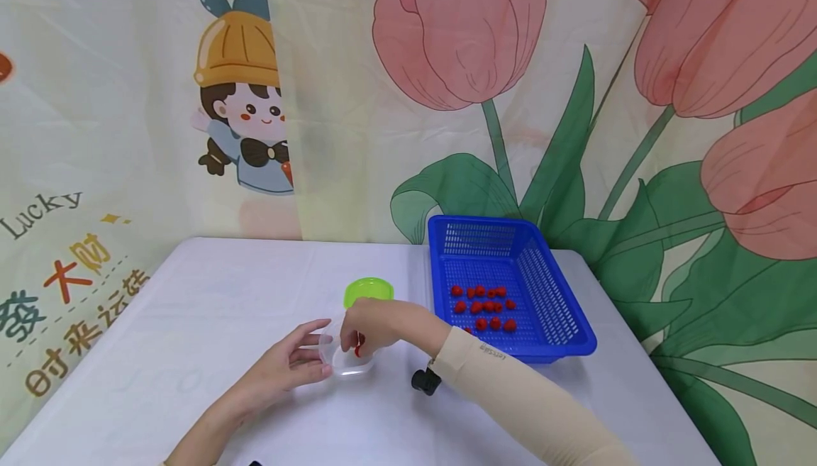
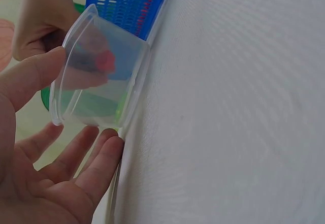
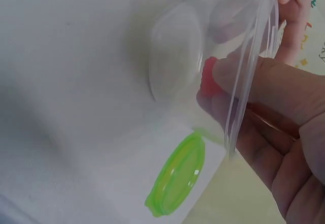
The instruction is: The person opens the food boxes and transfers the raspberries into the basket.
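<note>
A clear plastic tub (image 1: 347, 369) stands upright on the white table. My left hand (image 1: 287, 363) holds its side, thumb at the rim and the other fingers along the opposite wall, as the left wrist view shows. Reaching in over the rim, my right hand (image 1: 376, 320) pinches a red raspberry (image 3: 208, 76) between thumb and fingers. Through the tub's wall the berry shows above the bottom in the right wrist view. No other berry shows inside the tub. Just behind the tub lies a bright green lid (image 1: 369, 289).
A blue perforated basket (image 1: 564, 310) stands to the right, with several raspberries (image 1: 488, 306) in loose rows on its floor. Its near left corner is partly behind my right forearm. A printed curtain (image 1: 345, 97) hangs behind the table (image 1: 210, 289).
</note>
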Demonstrator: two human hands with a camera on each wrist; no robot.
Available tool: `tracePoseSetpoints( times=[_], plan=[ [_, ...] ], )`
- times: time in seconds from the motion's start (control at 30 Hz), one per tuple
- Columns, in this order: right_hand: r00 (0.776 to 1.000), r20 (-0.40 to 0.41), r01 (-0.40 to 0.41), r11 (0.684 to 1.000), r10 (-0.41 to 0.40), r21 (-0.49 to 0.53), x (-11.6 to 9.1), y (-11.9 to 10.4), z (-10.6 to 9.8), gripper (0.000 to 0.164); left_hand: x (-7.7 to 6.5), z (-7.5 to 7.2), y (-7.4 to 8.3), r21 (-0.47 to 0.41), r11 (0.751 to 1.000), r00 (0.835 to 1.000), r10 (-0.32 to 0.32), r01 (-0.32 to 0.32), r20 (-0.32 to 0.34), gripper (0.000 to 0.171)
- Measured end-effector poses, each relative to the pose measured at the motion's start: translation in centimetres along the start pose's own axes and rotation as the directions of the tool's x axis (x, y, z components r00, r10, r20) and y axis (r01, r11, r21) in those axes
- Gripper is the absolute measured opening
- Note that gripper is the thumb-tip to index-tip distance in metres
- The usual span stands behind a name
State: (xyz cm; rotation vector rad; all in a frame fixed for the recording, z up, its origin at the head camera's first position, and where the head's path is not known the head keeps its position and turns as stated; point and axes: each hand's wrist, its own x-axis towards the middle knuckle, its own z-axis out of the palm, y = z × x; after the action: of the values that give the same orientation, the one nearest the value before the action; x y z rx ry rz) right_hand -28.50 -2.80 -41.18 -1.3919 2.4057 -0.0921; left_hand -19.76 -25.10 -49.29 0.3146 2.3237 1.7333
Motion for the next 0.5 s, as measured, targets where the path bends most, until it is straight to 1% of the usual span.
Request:
tracePoseSetpoints(
  times=[0.13,0.27,0.37,0.5],
  plan=[
    [1.0,-0.019,-0.007,0.999,0.008,0.038,-0.8,0.5,-0.3,0.021,0.0,0.0,0.0,-0.014,1.0,1.0,-0.012,0.012,0.008,0.085],
    [0.999,-0.045,0.009,0.998,-0.006,0.055,-1.8,0.9,-0.7,0.018,0.1,0.0,0.0,-0.026,1.0,1.0,-0.012,0.012,0.014,0.085],
    [0.997,-0.077,0.029,0.996,-0.023,0.084,-2.5,1.4,-1.1,0.018,0.1,0.0,0.0,-0.03,0.999,1.0,-0.011,0.012,0.015,0.085],
    [0.991,-0.13,0.04,0.989,-0.022,0.139,-3.9,1.9,-1.9,0.019,0.1,0.1,0.0,-0.028,0.999,1.0,-0.022,0.022,0.012,0.085]
  ],
)
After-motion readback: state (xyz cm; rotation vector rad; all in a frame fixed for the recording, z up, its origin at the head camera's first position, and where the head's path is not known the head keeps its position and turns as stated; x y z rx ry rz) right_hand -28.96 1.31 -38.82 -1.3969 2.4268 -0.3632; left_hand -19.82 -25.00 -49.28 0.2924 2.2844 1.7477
